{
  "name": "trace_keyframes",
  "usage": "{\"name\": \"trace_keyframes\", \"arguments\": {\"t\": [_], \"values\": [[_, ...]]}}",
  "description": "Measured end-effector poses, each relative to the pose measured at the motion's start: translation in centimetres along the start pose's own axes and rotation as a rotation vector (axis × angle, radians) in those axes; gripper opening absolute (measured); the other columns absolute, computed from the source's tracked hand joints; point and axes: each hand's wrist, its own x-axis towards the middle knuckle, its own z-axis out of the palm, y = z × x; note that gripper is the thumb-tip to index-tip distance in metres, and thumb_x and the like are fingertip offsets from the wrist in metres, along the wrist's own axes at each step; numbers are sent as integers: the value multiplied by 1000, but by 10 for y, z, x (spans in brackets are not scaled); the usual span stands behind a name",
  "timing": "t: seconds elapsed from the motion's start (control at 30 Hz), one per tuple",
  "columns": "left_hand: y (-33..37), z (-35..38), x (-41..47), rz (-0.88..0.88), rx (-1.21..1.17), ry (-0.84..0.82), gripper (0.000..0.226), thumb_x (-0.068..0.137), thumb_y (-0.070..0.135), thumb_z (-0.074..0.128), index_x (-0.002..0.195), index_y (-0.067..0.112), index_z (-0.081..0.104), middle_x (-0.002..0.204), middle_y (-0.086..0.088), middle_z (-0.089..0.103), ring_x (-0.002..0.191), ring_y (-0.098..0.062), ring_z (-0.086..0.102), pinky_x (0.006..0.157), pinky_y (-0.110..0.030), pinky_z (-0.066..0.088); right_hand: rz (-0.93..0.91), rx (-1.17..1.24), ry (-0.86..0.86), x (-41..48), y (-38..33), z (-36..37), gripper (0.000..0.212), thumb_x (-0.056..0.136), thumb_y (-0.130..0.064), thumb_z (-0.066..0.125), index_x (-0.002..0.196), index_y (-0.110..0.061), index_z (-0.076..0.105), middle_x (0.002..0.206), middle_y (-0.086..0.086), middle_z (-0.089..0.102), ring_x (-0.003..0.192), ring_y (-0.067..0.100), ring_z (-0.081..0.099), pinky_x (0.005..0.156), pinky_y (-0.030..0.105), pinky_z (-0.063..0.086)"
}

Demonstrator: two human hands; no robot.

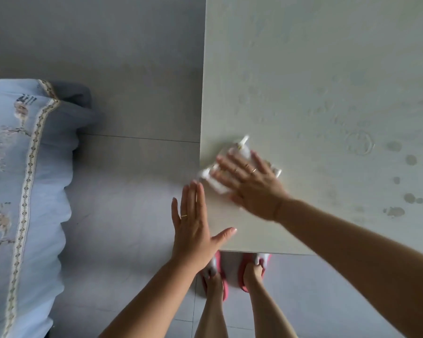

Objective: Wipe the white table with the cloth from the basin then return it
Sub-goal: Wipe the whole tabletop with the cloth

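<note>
The white table (315,69) fills the upper right of the view; wet marks and spots lie on its right part. A white cloth (215,179) lies flat near the table's left edge. My right hand (252,184) presses on the cloth with fingers spread, palm down, and covers most of it. My left hand (193,228) is flat and empty at the table's front left corner, fingers together, thumb resting on the tabletop. The basin is not in view.
Grey tiled floor (132,167) stretches left of the table. A light blue embroidered cushion or bedding (22,191) lies at the far left. My feet in pink slippers (230,272) stand below the table's front edge.
</note>
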Motion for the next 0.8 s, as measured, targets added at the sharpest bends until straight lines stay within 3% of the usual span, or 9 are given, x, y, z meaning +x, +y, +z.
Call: {"name": "trace_keyframes", "arguments": {"t": [0.1,0.2,0.27,0.33,0.43,0.57,0.67,0.73,0.8], "values": [[5,-1,22,28,71,31,105,78,75,36,148,8,-3,157,-8,-2,146,-29,4,116,-49,0,408,129,58,19,57,-7,54,97,-47,25,149,-37,14,159,1,14,146,23,10,113,54,4],[16,-1,44,0,147,35,99,81,67,43,149,4,7,158,-13,8,145,-34,12,115,-52,3,671,236,114,33,42,-8,56,97,-47,28,149,-36,12,160,-3,6,147,21,1,113,51,-10],[23,1,47,-33,181,26,93,84,66,36,147,0,20,156,-18,17,143,-35,20,114,-55,10,563,231,93,36,5,-7,57,97,-47,28,150,-35,12,160,-4,5,147,22,-1,112,52,-14],[28,7,42,-48,225,22,90,86,66,29,145,-1,28,155,-20,22,142,-35,24,114,-56,17,281,160,31,28,-18,-4,56,97,-49,24,149,-36,10,160,-6,4,147,23,-1,113,53,-12],[27,13,35,-78,256,20,91,87,68,26,145,-1,28,153,-20,25,141,-34,28,113,-57,21,14,87,-10,30,27,-8,54,96,-47,24,149,-37,13,159,-5,9,147,23,5,114,52,-4],[27,15,36,-97,264,6,92,86,68,23,147,-1,18,155,-19,20,142,-34,25,113,-56,23,428,192,85,49,103,-16,52,98,-46,28,148,-39,16,159,-2,13,147,20,6,114,52,-2],[28,17,37,-102,281,4,91,87,66,26,147,-2,19,155,-20,22,141,-35,26,113,-55,24,700,245,152,64,79,-15,57,95,-40,33,149,-36,14,160,-3,8,147,21,3,113,50,-11],[28,18,37,-101,289,13,89,88,65,27,147,-2,20,154,-21,22,141,-36,26,114,-53,22,629,256,139,66,39,-14,59,95,-39,34,150,-34,13,160,-3,7,147,23,2,111,49,-17],[28,19,37,-98,296,19,88,89,64,27,147,-2,20,154,-21,21,142,-36,24,114,-51,19,384,218,74,60,14,-11,58,95,-42,33,150,-33,14,160,-3,8,147,25,3,111,50,-18]]}}
